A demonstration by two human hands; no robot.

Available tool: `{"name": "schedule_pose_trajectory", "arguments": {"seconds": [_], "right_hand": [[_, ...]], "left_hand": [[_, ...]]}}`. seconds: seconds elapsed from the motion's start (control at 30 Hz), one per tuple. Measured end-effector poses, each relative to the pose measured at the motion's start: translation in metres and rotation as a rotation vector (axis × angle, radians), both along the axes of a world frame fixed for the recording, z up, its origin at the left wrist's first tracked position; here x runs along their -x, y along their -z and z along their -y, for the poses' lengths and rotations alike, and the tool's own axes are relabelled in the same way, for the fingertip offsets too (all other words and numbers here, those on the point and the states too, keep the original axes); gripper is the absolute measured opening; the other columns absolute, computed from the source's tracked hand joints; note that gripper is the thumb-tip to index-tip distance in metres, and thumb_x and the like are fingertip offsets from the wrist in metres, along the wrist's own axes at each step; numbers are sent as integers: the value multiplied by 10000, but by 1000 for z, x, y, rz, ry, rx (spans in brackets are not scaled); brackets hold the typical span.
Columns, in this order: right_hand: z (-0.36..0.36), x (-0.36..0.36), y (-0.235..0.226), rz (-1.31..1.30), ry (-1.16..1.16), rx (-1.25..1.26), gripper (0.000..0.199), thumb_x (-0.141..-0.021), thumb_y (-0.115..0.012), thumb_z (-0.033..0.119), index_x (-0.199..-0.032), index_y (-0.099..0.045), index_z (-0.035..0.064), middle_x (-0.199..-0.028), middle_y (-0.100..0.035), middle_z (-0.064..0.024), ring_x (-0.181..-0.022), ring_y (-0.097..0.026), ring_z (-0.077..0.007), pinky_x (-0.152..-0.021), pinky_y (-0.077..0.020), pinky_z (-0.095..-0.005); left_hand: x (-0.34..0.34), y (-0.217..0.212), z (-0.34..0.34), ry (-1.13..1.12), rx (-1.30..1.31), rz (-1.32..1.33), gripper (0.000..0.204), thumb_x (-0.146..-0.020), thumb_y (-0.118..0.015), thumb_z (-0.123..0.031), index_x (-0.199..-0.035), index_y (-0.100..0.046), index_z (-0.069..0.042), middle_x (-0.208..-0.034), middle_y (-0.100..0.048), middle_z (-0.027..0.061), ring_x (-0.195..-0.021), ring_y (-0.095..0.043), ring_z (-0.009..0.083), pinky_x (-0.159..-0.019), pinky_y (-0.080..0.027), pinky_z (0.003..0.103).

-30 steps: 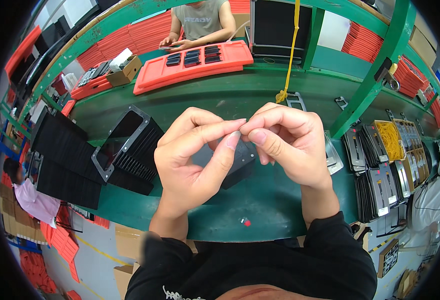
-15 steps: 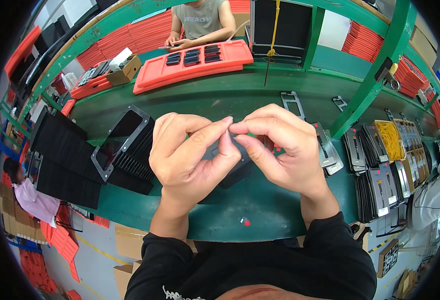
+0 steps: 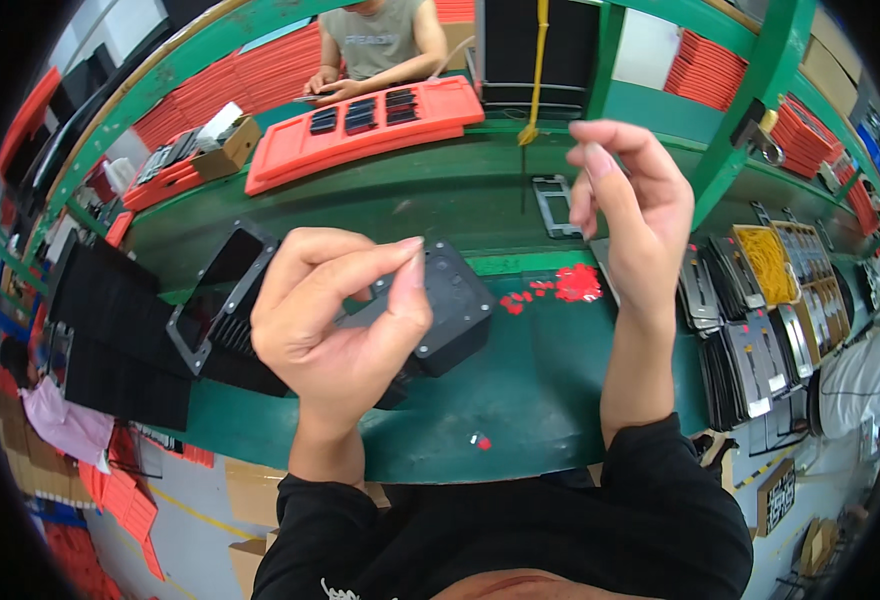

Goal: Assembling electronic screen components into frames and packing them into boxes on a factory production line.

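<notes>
My left hand point(image 3: 335, 320) is raised over the bench with thumb and forefinger pinched together; anything between the tips is too small to make out. Behind it, partly covered, stands a stack of black flat parts point(image 3: 457, 308) with screws at the corners. Up and to the right is my right hand point(image 3: 650, 215), its thumb and forefinger apart and its other fingers curled, with nothing visible in it. Below and left of that hand, a heap of small red pieces point(image 3: 578, 283) lies on the green bench. One more red piece point(image 3: 484, 443) lies near the front edge.
Black framed panels point(image 3: 222, 290) and tall black stacks point(image 3: 125, 350) stand at left. A grey metal frame point(image 3: 557, 207) lies at the back. Grey parts point(image 3: 745, 365) and a box of yellow bands point(image 3: 763, 264) are at right. Across the bench, a person sits by red trays point(image 3: 360, 135).
My hands have separated: the right has moved up and right, the left slightly left, still pinched. The red heap and black stack are now more exposed. The view has shifted slightly.
</notes>
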State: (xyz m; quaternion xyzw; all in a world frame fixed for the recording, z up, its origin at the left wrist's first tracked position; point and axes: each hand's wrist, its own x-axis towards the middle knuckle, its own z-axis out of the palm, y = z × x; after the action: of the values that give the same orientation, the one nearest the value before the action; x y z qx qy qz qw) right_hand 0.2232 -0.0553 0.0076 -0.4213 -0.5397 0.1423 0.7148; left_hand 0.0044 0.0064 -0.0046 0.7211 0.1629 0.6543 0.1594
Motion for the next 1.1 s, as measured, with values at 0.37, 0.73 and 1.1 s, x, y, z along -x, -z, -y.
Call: {"name": "schedule_pose_trajectory", "arguments": {"seconds": [0.37, 0.73, 1.1], "right_hand": [[-98, -129, 115, 507, 573, 412, 240, -969, -662, 183, -1137, -690, 14, -846, -739, -117, -690, -694, -240, -635, -538, -364], [-140, -118, 206, 530, 343, 779, 326, -917, -666, 221, -1196, -691, 53, -921, -751, -196, -859, -716, -399, -811, -565, -461], [-139, -110, 235, 1105, 677, 502, 284, -890, -689, 265, -1114, -742, 99, -991, -764, -105, -931, -655, -347, -796, -511, -457]], "left_hand": [[4, 6, -11, 140, 65, -237, 171, -754, -839, -13, -896, -743, -19, -851, -640, 71, -679, -564, 133, -571, -439, 263], [-3, 2, -14, 78, 193, -494, 349, -788, -812, -67, -1121, -716, -26, -1002, -646, 101, -778, -597, 214, -691, -499, 309], [19, 2, -30, 39, 206, -638, 391, -832, -777, -102, -1204, -690, -19, -1060, -667, 135, -828, -592, 211, -762, -489, 316]]}}
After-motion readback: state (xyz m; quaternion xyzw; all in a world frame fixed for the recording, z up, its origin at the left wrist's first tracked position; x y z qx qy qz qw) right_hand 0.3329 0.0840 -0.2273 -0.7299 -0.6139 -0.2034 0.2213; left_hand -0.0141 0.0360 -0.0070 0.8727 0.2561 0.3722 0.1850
